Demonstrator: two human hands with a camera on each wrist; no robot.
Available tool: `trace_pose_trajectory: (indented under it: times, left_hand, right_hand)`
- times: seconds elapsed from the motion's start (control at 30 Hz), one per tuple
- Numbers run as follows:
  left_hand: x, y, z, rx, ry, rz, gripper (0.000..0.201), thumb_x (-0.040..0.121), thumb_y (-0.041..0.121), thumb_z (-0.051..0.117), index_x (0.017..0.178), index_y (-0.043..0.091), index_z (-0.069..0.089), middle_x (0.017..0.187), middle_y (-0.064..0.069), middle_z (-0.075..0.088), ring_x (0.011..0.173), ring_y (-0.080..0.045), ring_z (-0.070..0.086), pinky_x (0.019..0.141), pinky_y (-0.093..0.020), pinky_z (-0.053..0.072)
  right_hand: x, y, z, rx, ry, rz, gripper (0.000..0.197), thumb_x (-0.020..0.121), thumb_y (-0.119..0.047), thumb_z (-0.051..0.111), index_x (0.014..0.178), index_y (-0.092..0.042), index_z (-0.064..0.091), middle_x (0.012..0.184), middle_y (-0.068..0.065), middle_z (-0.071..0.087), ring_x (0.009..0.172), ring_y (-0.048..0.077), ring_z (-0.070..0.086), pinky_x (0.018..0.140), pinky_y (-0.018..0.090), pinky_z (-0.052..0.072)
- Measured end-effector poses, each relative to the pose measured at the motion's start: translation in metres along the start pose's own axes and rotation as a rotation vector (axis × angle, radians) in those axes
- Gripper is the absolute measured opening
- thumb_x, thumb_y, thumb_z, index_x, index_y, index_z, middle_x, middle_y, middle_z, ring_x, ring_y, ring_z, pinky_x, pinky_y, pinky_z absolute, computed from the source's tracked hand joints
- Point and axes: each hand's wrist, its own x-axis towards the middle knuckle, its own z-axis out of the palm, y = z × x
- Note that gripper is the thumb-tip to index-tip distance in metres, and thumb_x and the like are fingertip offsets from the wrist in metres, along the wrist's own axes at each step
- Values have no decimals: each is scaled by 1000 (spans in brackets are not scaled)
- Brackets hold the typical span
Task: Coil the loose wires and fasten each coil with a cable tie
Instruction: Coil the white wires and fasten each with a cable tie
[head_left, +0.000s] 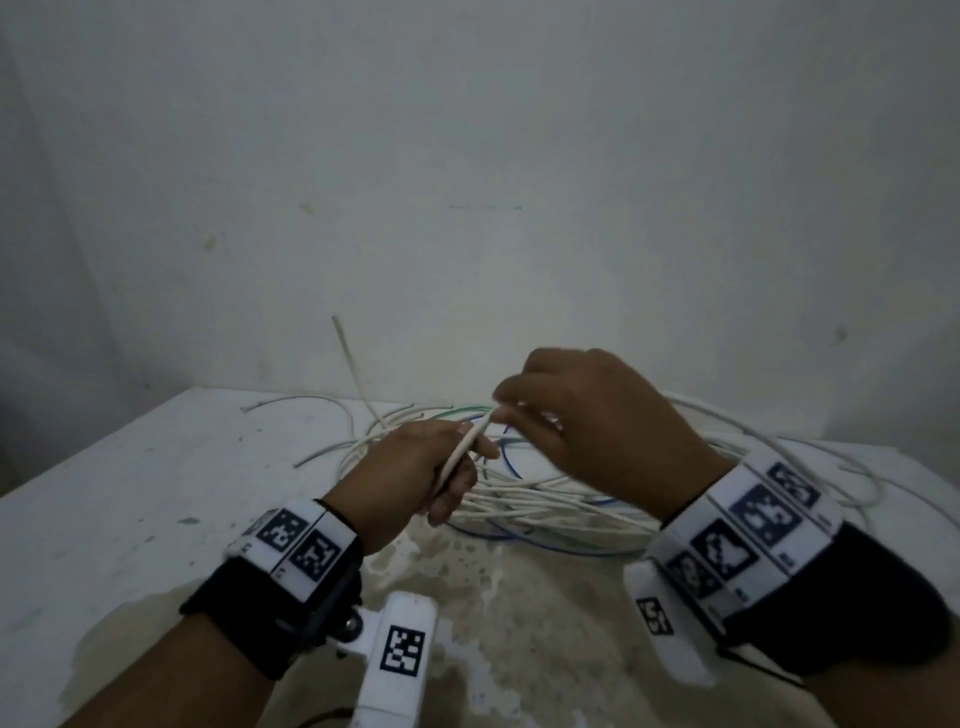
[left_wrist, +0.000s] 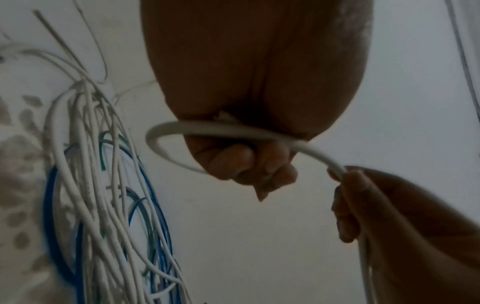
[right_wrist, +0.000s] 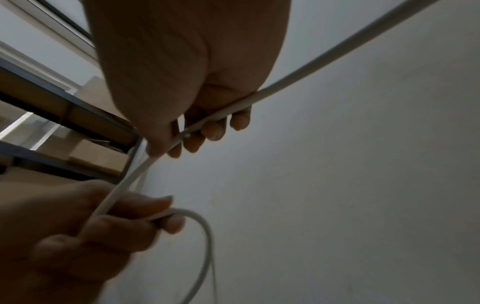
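A thick white wire (head_left: 467, 447) runs between both hands above the table. My left hand (head_left: 415, 467) curls its fingers round the wire, and a small loop (left_wrist: 155, 144) of it bends out of the fist. My right hand (head_left: 571, 415) pinches the same wire (right_wrist: 221, 115) a little higher and to the right, thumb against fingers. Under the hands lies a tangled pile of loose wires (head_left: 545, 499), mostly white with a few blue (left_wrist: 52, 205) and green ones. I see no cable tie in any view.
The white table (head_left: 130, 493) has a stained, worn patch (head_left: 493, 597) near me. Loose wire ends (head_left: 343, 353) stick up at the back by the pale wall (head_left: 467, 156). Wires trail off to the right (head_left: 831, 467). A shelf frame (right_wrist: 64, 115) shows in the right wrist view.
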Motion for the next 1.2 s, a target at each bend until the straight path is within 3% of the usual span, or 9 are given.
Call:
trace_pose_trajectory:
  times: [0.2,0.4,0.5,0.6,0.77,0.87,0.97,1.1,1.2]
  left_hand:
    - [-2,11,-3,-329,-122,-122,34,93,26,41,82,5,65,47,3,32,32,-5,20,35,-18,14]
    - [-7,31,-27,-645,-194,-105,25,82,29,53,67,11,61,43,8,26,32,-5,20,34,-19,19]
    - [-11,32,-30,-668,-203,-75,18,73,27,60,62,13,57,42,8,24,37,-9,29,41,-22,27]
    - [-16,30,-29,-640,-208,-89,20,72,28,64,62,12,57,43,6,29,35,-8,28,38,-21,22]
    - [-25,30,-25,-445,-163,-135,35,87,28,42,58,12,54,44,3,28,35,-9,25,38,-20,22]
    - [-29,32,-24,-449,-172,-89,34,85,32,47,58,14,53,45,3,30,38,-10,26,40,-21,22]
    - [-28,38,-28,-627,-210,-4,27,76,33,63,59,15,53,42,6,31,35,-6,24,35,-19,18]
    - [-21,47,-27,-742,-6,52,33,84,31,43,56,15,47,37,7,24,31,-6,14,35,-19,9]
    - [-17,50,-29,-697,106,73,33,87,37,44,64,14,47,39,7,23,29,-4,19,33,-16,11]
  right_hand:
    - [-15,53,7,35,185,189,46,88,-52,40,85,-17,70,78,-1,59,65,21,58,60,37,48]
    - [-33,76,13,-69,360,217,39,95,-37,41,94,-8,66,74,8,58,60,29,56,57,35,45]
    - [-29,79,11,-118,399,248,35,96,-34,40,89,-8,62,68,8,53,55,30,51,53,37,44]
    - [-18,78,7,-208,426,267,34,97,-33,40,83,-9,60,65,8,48,50,30,46,50,33,37]
    - [-11,86,4,-321,444,360,32,96,-37,44,86,-13,63,68,9,51,53,32,49,52,34,36]
    - [-11,87,14,-253,472,391,27,96,-32,48,88,-12,64,70,10,52,57,33,52,54,34,39]
    - [-14,74,32,-110,430,383,23,93,-22,49,97,-8,66,75,13,56,62,35,57,55,38,48]
    - [-22,45,50,-29,195,392,18,93,-14,55,108,-10,62,81,13,60,64,33,59,54,37,48]
    - [-27,29,57,-98,-8,299,9,87,-17,63,95,-14,63,72,6,56,53,28,56,44,31,38]
